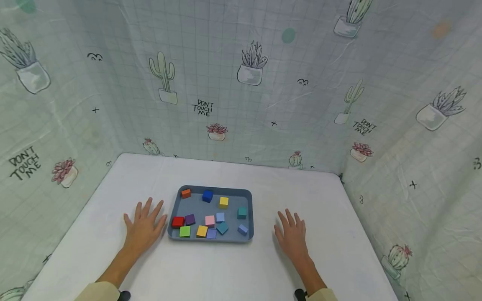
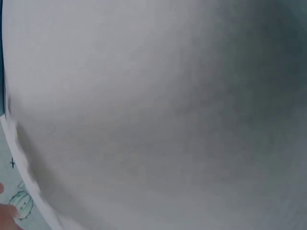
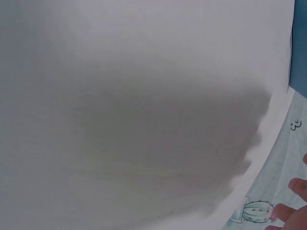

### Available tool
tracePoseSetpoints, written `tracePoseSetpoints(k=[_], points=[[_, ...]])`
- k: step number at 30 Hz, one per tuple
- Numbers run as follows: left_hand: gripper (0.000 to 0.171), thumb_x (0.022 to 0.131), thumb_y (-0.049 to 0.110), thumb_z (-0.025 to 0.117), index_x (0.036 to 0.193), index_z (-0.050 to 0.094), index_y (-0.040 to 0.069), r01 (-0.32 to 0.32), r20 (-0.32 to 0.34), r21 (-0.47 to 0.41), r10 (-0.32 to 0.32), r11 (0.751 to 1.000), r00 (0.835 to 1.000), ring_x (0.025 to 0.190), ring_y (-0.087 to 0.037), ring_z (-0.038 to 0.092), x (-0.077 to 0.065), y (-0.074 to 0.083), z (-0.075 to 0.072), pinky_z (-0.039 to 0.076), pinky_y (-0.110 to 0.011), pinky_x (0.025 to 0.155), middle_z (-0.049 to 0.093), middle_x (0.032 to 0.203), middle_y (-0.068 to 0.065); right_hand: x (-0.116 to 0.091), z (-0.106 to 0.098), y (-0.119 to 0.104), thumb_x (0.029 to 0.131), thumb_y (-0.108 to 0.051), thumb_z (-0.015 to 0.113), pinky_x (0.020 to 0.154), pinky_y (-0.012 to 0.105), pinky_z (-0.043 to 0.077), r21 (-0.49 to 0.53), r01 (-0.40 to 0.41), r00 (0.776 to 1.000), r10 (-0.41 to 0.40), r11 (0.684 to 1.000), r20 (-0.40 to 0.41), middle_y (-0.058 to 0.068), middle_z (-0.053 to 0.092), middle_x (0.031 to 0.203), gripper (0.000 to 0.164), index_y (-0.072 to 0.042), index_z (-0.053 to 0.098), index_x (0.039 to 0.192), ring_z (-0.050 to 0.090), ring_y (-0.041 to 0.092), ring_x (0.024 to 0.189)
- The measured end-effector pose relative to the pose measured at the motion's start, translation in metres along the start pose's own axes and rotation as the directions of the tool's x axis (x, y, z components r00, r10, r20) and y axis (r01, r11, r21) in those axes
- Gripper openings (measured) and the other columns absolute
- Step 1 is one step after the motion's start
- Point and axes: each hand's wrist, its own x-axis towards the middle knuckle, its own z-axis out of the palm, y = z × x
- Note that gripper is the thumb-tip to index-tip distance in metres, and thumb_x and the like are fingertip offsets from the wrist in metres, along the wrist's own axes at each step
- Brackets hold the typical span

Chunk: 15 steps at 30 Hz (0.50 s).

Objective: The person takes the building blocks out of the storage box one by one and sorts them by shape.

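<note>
A blue-grey tray [image 1: 211, 192] lies on the white table, holding several small coloured blocks. Among them are a red block [image 1: 178, 222], a lime green block [image 1: 185, 231], a pink block [image 1: 209, 221] and a dark blue block [image 1: 207, 196]. My left hand [image 1: 142, 229] is just left of the tray, fingers spread and holding nothing; its fingertips come close to the tray's edge. Farther off on the right side, my right hand [image 1: 293, 235] hovers or rests with fingers apart and nothing in it. Only fingertips show in the right wrist view [image 3: 292, 211].
The white table [image 1: 301, 188] is bounded at the back and sides by a hanging cloth [image 1: 226, 96] printed with cacti and writing. A blue tray edge [image 3: 300, 48] shows at the right of the right wrist view.
</note>
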Motion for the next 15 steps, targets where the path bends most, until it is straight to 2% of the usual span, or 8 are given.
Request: tracePoseSetpoints(k=[3,6,12,15], points=[[0.058,0.093,0.037,0.054,0.142,0.041,0.009,-0.003,-0.008,-0.015,0.003,1.000,1.000,0.132,-0.051,0.018,0.002,0.001,-0.002,0.004,-0.077,0.095,0.028,0.145,-0.027,0.000,0.000,0.000,0.090,-0.025,0.064,0.098,0.068,0.024,0.005,0.002,1.000,-0.002,1.000,-0.008,0.023,0.045,0.137,0.048,-0.004,0.054,0.132,0.035,0.048,0.126],[0.057,0.093,0.033,0.054,0.141,0.040,0.005,-0.017,-0.026,-0.051,0.015,0.999,1.000,0.130,-0.052,0.020,0.005,0.004,-0.006,0.012,-0.076,0.095,0.030,0.143,-0.029,0.000,0.000,-0.001,0.090,-0.025,0.063,0.097,0.068,0.025,0.022,-0.001,1.000,0.002,1.000,-0.020,0.023,0.046,0.136,0.047,-0.004,0.054,0.131,0.036,0.048,0.125],[0.055,0.092,0.025,0.057,0.137,0.044,-0.003,-0.063,-0.085,-0.141,0.052,0.988,0.995,0.125,-0.051,0.031,0.006,0.011,-0.005,0.028,-0.065,0.098,0.037,0.137,-0.031,0.001,-0.004,-0.001,0.089,-0.019,0.065,0.097,0.063,0.031,0.095,-0.001,0.998,0.007,0.995,-0.056,0.025,0.049,0.132,0.045,0.000,0.056,0.128,0.041,0.048,0.121],[0.054,0.092,0.023,0.057,0.137,0.043,-0.003,-0.056,-0.078,-0.192,0.041,0.980,0.996,0.123,-0.049,0.034,0.005,0.015,-0.005,0.033,-0.063,0.096,0.038,0.137,-0.031,0.003,-0.007,-0.002,0.088,-0.017,0.064,0.096,0.061,0.034,0.134,0.006,0.998,0.002,0.991,-0.063,0.025,0.050,0.131,0.044,0.001,0.055,0.128,0.042,0.048,0.120]])
